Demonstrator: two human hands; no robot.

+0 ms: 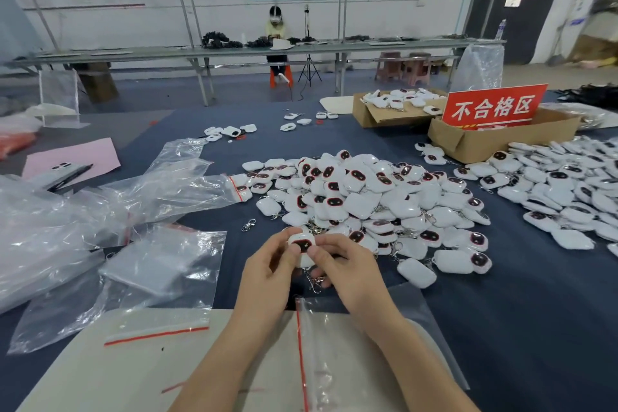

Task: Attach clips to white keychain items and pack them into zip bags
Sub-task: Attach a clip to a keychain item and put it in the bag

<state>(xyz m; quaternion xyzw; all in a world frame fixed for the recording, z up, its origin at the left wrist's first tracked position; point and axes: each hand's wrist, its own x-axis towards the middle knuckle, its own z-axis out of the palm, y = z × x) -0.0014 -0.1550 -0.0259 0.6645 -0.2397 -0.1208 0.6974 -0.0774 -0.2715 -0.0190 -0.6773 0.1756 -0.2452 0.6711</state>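
A white keychain item (pixel 302 242) with a dark, red-rimmed face is held over the near middle of the blue table (pixel 501 311). The left hand (pixel 267 273) pinches its left side and the right hand (pixel 349 273) its right, thumbs on its face and fingers curled behind. A metal clip (pixel 314 283) hangs below it. Under the wrists lies a zip bag (pixel 334 354) with a red strip. Just beyond the hands is a pile of keychain items (pixel 368 197), with a loose clip (pixel 248 225) to its left. Clear bags (pixel 67 227) spread to the left. A cardboard box (pixel 468 140) with a red sign (pixel 494 107) stands far right.
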